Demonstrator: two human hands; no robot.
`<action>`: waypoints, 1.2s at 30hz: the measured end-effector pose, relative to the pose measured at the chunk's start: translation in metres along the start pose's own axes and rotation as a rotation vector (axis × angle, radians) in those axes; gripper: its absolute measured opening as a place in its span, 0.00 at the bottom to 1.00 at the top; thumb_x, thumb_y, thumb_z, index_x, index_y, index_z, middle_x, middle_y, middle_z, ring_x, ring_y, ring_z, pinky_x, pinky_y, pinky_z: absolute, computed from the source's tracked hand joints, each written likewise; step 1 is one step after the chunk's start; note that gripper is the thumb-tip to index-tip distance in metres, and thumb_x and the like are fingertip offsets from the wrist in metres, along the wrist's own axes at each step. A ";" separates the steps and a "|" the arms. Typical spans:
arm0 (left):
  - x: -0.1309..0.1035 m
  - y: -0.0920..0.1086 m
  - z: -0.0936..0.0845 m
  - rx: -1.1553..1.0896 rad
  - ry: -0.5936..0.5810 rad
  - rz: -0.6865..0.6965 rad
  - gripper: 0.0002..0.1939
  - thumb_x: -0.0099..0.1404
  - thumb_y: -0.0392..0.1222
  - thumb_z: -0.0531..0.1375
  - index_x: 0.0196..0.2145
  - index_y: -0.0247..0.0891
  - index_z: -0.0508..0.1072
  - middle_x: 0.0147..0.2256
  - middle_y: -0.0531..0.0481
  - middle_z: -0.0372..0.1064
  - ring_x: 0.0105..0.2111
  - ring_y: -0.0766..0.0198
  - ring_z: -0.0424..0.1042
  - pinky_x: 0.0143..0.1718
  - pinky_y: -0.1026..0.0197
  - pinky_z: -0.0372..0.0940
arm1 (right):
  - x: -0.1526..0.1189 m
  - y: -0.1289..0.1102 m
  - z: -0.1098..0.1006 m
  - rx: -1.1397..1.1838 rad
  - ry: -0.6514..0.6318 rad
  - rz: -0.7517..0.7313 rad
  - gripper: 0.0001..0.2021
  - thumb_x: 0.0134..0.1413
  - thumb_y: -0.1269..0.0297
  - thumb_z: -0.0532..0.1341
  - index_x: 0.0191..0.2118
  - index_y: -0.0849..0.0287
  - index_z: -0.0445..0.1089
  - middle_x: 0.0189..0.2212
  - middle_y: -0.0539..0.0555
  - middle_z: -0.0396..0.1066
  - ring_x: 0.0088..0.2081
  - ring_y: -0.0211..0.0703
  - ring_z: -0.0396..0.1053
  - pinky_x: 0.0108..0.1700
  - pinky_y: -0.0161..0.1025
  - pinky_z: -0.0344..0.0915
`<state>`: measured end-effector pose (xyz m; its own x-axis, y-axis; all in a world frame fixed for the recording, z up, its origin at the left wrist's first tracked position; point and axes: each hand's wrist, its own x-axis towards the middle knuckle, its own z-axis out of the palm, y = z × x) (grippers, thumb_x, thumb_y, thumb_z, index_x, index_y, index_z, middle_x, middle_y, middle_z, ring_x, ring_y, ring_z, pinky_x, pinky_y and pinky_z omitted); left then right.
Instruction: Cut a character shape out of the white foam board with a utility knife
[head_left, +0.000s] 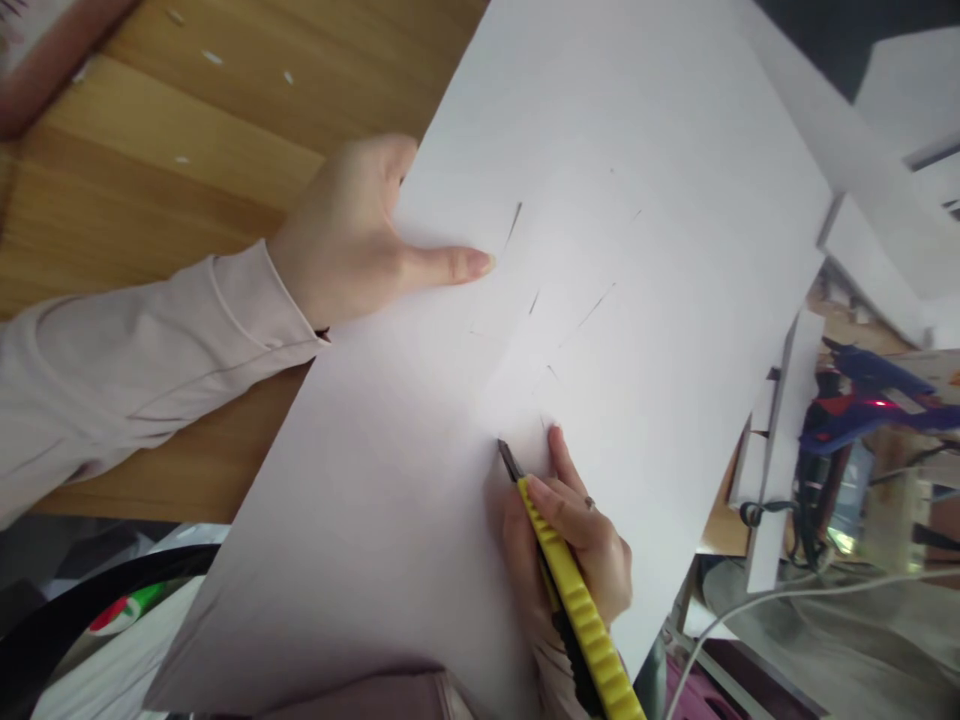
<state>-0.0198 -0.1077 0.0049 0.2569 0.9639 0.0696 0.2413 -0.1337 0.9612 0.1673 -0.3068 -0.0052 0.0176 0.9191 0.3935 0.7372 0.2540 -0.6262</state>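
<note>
A large white sheet (pixel 660 400) lies aslant before me and hangs over the table's front edge. Several short slits and thin marks run across its middle. On its left edge is my left hand (pixel 367 230), gripping it with the thumb stretched flat on top and the other fingers hidden underneath. My right hand (pixel 577 540) is wrapped round a yellow utility knife (pixel 574 590). The knife's blade points up and to the left, its tip at the sheet's surface below the slits; whether it pierces the sheet I cannot tell.
Small white scraps (pixel 213 58) are scattered on the wooden table (pixel 187 170). To the right lie a blue glue gun (pixel 877 390), white strips (pixel 780 450) and a pale cable (pixel 795 592). A bag (pixel 112 640) stands below the table at lower left.
</note>
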 end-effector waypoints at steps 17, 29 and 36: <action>0.000 -0.002 -0.001 0.117 0.075 -0.103 0.17 0.42 0.41 0.72 0.27 0.36 0.70 0.31 0.54 0.68 0.32 0.64 0.66 0.40 0.56 0.61 | 0.014 -0.030 -0.025 -0.161 -0.138 0.240 0.06 0.52 0.74 0.65 0.33 0.55 0.70 0.21 0.44 0.74 0.15 0.36 0.69 0.32 0.39 0.80; 0.002 -0.001 0.000 0.110 0.067 -0.067 0.17 0.42 0.37 0.71 0.24 0.38 0.65 0.31 0.55 0.67 0.32 0.66 0.65 0.38 0.60 0.59 | -0.001 -0.045 -0.028 -0.217 -0.067 0.478 0.05 0.52 0.65 0.67 0.30 0.58 0.71 0.48 0.63 0.79 0.22 0.40 0.77 0.19 0.32 0.68; 0.002 -0.001 0.000 0.097 0.060 -0.067 0.16 0.43 0.36 0.71 0.24 0.37 0.66 0.30 0.55 0.66 0.31 0.66 0.64 0.36 0.59 0.58 | -0.003 -0.045 -0.028 -0.244 -0.058 0.387 0.06 0.50 0.69 0.67 0.28 0.58 0.69 0.49 0.61 0.79 0.18 0.35 0.73 0.15 0.28 0.61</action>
<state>-0.0192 -0.1062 0.0044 0.1816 0.9831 0.0246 0.3460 -0.0873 0.9342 0.1528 -0.3294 0.0409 0.2901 0.9495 0.1199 0.8213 -0.1827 -0.5404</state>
